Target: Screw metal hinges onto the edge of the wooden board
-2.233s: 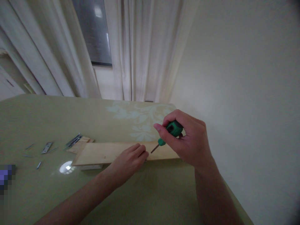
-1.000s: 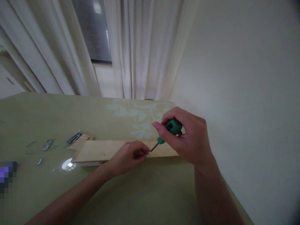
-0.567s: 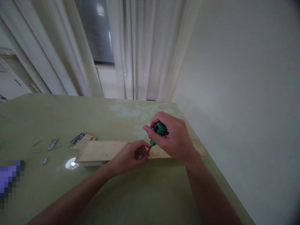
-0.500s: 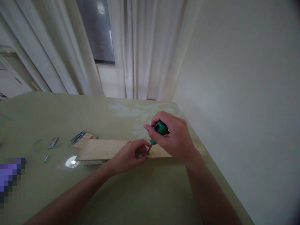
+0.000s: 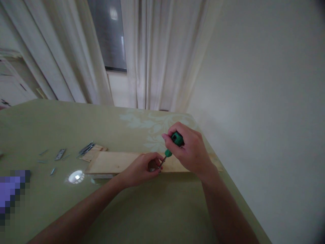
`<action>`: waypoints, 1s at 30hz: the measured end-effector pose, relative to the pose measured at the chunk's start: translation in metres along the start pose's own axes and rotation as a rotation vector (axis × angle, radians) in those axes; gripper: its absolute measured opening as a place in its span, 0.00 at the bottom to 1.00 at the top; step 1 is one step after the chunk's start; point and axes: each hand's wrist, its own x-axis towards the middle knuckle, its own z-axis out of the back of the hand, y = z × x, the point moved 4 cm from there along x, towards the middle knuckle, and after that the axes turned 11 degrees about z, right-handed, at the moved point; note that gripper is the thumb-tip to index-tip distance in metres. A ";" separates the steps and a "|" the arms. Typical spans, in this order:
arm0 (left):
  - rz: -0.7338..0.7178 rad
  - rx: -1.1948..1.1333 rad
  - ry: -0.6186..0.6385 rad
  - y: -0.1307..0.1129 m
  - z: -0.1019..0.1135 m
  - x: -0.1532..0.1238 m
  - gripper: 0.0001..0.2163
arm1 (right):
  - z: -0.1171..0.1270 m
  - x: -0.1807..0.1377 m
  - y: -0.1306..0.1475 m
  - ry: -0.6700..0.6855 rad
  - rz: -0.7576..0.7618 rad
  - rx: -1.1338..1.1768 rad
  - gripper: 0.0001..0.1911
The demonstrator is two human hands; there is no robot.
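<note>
Right hand (image 5: 189, 145) had moved left, fingers clenched around the screwdriver (image 5: 177, 139); whether the left hand (image 5: 139, 169) gripped anything was unclear.

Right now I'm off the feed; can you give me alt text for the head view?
The right hand grips a green-handled screwdriver, its shaft angled down to the left hand, curled at a wooden board's near edge. Left of the board, a flat metal plate and small metal pieces lie on a green table.
</note>
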 end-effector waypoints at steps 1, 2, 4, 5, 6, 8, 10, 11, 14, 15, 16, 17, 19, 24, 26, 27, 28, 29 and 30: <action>-0.001 -0.007 0.003 0.001 0.000 0.000 0.10 | 0.000 0.000 0.000 0.003 -0.009 -0.001 0.10; -0.002 -0.011 0.003 0.002 0.000 0.001 0.10 | 0.000 0.000 -0.001 0.007 -0.015 0.000 0.10; -0.005 -0.008 -0.003 0.002 0.000 0.001 0.08 | 0.000 0.000 0.001 0.030 -0.012 0.013 0.09; -0.005 -0.001 -0.007 0.002 0.000 0.001 0.08 | 0.000 0.000 0.002 0.046 -0.005 0.024 0.09; -0.006 0.006 -0.009 0.002 0.000 0.001 0.07 | 0.001 0.000 0.004 0.063 0.005 0.034 0.09; -0.011 0.022 -0.006 0.000 0.000 0.001 0.06 | 0.001 -0.001 0.009 0.088 0.024 0.040 0.08; -0.018 0.026 0.005 -0.002 0.000 0.001 0.06 | 0.002 -0.002 0.011 0.092 0.031 0.032 0.09; -0.017 0.014 0.018 -0.002 0.000 0.001 0.06 | 0.002 -0.002 0.012 0.091 0.029 0.027 0.09; 0.005 -0.023 0.061 -0.003 -0.001 0.002 0.07 | 0.000 -0.003 0.011 0.097 0.016 0.022 0.10; 0.009 -0.015 0.063 -0.002 -0.001 0.002 0.08 | -0.002 -0.003 0.011 0.092 0.021 0.018 0.11; 0.003 0.003 0.057 -0.002 -0.001 0.002 0.09 | -0.003 -0.004 0.011 0.083 0.032 0.014 0.11; -0.006 0.028 0.043 -0.002 0.000 0.003 0.09 | -0.004 -0.004 0.010 0.071 0.049 0.007 0.11; -0.024 0.066 0.001 0.000 0.000 0.004 0.09 | -0.005 -0.004 0.011 0.051 0.080 -0.006 0.10; -0.058 0.110 -0.079 0.006 -0.002 0.007 0.05 | -0.003 -0.005 0.015 0.097 0.088 0.001 0.10; -0.087 0.140 -0.091 0.006 -0.002 0.007 0.05 | 0.000 -0.004 0.017 0.141 0.078 0.029 0.09; -0.101 0.154 -0.093 0.006 -0.002 0.007 0.05 | 0.002 -0.004 0.019 0.164 0.075 0.053 0.07; -0.112 0.166 -0.091 0.005 -0.002 0.007 0.05 | 0.003 -0.004 0.021 0.185 0.079 0.084 0.04; -0.119 0.179 -0.086 0.004 -0.002 0.006 0.06 | 0.005 -0.004 0.022 0.197 0.085 0.120 0.02; -0.123 0.192 -0.077 0.003 -0.001 0.006 0.06 | 0.005 -0.004 0.022 0.203 0.090 0.155 0.04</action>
